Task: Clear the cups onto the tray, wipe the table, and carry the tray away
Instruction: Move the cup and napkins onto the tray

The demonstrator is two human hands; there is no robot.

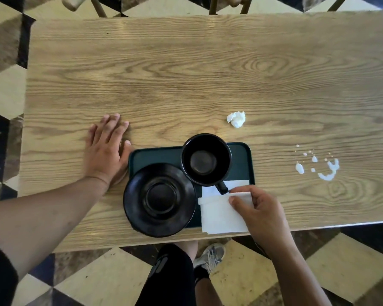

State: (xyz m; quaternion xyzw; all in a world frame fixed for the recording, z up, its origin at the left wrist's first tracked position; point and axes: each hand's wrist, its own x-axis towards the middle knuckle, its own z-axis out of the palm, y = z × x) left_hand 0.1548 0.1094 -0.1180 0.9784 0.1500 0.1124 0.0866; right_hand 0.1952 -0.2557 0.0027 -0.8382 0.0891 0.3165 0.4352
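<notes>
A dark green tray lies on the wooden table near its front edge. On it stand an empty black cup and a black saucer that overhangs the tray's left front corner. White paper napkins lie on the tray's right front part. My right hand pinches the top napkin at its upper edge, just by the cup's handle. My left hand rests flat on the table, fingers spread, touching the tray's left rim.
A crumpled white tissue lies on the table beyond the tray. White liquid spill dots the table to the right. Chair legs stand past the far edge. My leg and shoe show below the front edge, over a checkered floor.
</notes>
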